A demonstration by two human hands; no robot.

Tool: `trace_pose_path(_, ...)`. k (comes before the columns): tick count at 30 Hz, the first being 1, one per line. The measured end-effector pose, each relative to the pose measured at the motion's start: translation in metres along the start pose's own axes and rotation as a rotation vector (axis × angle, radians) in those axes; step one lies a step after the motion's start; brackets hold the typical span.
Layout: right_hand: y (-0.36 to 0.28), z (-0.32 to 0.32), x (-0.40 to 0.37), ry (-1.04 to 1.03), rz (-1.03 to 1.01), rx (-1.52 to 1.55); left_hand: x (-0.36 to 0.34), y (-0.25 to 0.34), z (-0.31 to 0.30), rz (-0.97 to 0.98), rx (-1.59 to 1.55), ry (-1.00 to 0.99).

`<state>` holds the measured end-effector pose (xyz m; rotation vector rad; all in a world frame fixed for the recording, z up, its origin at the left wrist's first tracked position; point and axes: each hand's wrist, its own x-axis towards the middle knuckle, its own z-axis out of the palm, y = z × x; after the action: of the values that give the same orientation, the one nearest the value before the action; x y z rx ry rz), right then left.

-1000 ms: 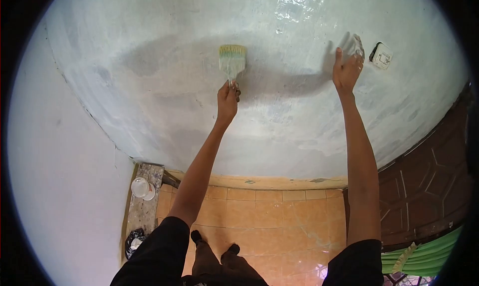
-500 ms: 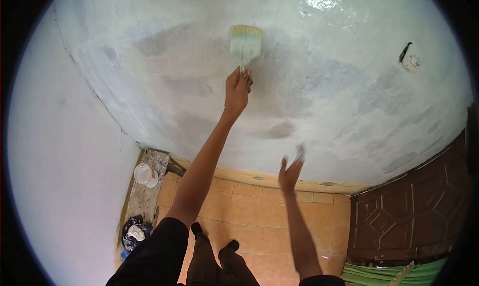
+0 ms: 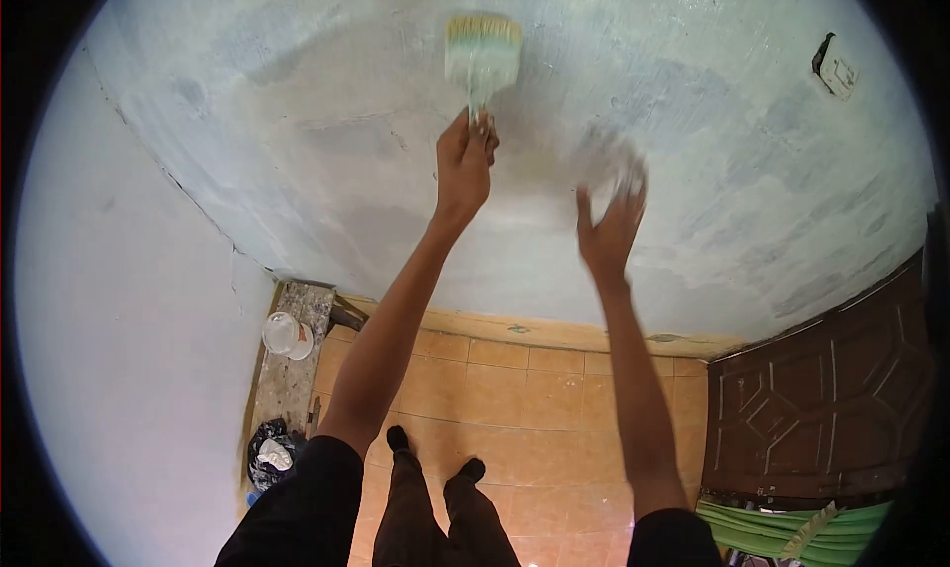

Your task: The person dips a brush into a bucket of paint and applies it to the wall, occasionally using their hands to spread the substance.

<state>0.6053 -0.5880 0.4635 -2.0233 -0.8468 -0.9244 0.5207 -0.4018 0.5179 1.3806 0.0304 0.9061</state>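
Observation:
My left hand (image 3: pixel 462 171) is closed around the handle of a wide paintbrush (image 3: pixel 482 57), bristles pointing up. The brush is coated in pale green-white paint and overlaps the upper part of the wall (image 3: pixel 396 260), which is patchy white and grey. To the right and a little lower, my right hand (image 3: pixel 612 216) is raised in front of the wall with fingers spread and thumb apart. Nothing shows in it; whitish smears mark its fingers, which are blurred by motion. Its shadow falls on the wall just above the fingertips.
An electrical socket (image 3: pixel 838 72) sits loose in the wall at upper right. At lower left a paint-spattered bench (image 3: pixel 282 394) bears a white tub (image 3: pixel 287 336) and a black plastic bag (image 3: pixel 267 448). A dark panelled door (image 3: pixel 811 409) and green fabric (image 3: pixel 792 527) are at right, above the orange tiles (image 3: pixel 475 399).
My right hand has risen well up in front of the wall and shifted right. The left hand with the paintbrush is slightly higher in view, still gripping the handle.

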Motion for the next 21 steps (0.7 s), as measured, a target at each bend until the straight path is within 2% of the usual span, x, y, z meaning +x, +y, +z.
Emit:
trace_pose_path(3,-0.023,-0.011,0.078,0.110,-0.160,-0.186,0.024,-0.016,0.003,-0.102,-0.010,-0.037)
trace_pose_path(8,-0.030,-0.004,0.093,0.098,-0.199,-0.294,0.008,-0.046,-0.007,-0.025,0.078,-0.030)
trace_pose_path(13,-0.027,-0.005,0.058,0.029,-0.125,-0.215,-0.032,-0.073,-0.027,-0.132,0.117,-0.031)
trace_pose_path(18,-0.019,0.006,-0.017,-0.084,0.019,-0.058,0.005,-0.026,0.017,0.072,-0.134,-0.027)
trace_pose_path(21,-0.021,0.012,-0.111,-0.261,0.157,-0.011,0.026,0.005,0.038,-0.004,-0.013,-0.088)
